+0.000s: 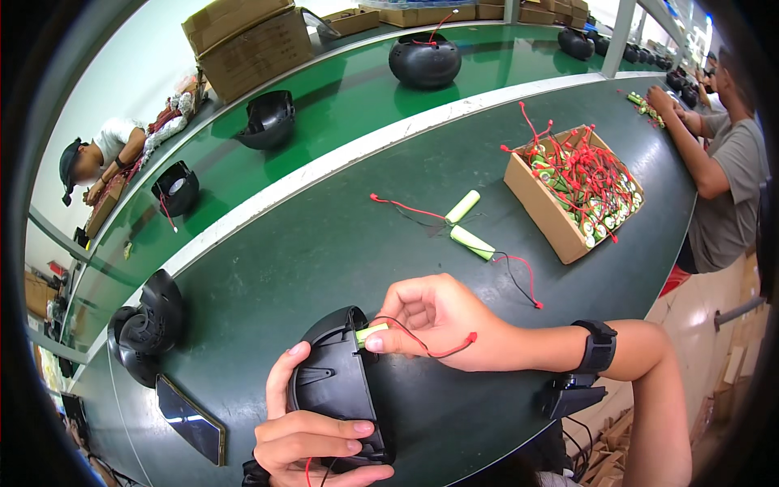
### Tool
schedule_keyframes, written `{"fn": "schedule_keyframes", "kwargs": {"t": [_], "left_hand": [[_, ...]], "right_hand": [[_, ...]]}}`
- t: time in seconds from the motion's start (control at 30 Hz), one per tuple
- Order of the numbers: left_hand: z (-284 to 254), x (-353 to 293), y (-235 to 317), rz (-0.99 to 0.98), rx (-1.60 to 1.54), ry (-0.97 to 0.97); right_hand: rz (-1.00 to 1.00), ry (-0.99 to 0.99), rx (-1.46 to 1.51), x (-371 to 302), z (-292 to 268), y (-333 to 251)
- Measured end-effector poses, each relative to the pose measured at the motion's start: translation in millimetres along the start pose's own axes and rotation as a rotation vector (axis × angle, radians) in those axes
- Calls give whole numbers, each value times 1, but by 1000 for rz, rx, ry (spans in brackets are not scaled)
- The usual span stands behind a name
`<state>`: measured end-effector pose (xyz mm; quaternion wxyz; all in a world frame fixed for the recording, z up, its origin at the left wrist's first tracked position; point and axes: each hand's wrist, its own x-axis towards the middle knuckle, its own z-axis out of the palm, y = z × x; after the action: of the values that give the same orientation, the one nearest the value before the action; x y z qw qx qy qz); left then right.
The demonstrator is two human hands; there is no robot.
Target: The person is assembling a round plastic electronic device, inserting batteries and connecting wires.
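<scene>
Battery (372, 332), green-wrapped and small, sits just left of the middle of the frame, at the upper right edge of a curved black shell (331, 380); how far it reaches into the shell is hidden. The right hand (438, 323) has its grip pinching the battery between thumb and fingers, with a lead (418, 341) trailing off to a red connector (471, 338). The left hand (304, 438), at the lower middle of the frame, has its grip curled around the shell, fingertips over the near edge. The battery should be light for its size, stiff, and a little slippery in its smooth wrap; it is best taken by its sides, with no pull on the lead, whose joint is likely the fragile part. The shell looks like stiff, light plastic, so its outer curve and rim offer a sure hold. Two loose batteries (472, 243) lie on the bench (284, 268) above the right hand, and a carton (535, 215) full of more stands at the upper right.
</scene>
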<state>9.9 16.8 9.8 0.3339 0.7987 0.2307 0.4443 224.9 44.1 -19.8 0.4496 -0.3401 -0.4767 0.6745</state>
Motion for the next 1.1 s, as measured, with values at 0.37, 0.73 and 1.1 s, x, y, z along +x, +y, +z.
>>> {"fn": "schedule_keyframes", "kwargs": {"t": [0.37, 0.73, 1.1], "left_hand": [[0, -2, 1, 43, 75, -45], [1, 9, 15, -19, 36, -36], [-2, 9, 11, 6, -42, -68]], "right_hand": [[-41, 50, -227, -4, 2, -8], [-39, 32, -353, -5, 3, -17], [-2, -221, -151, -1, -24, -16]]}}
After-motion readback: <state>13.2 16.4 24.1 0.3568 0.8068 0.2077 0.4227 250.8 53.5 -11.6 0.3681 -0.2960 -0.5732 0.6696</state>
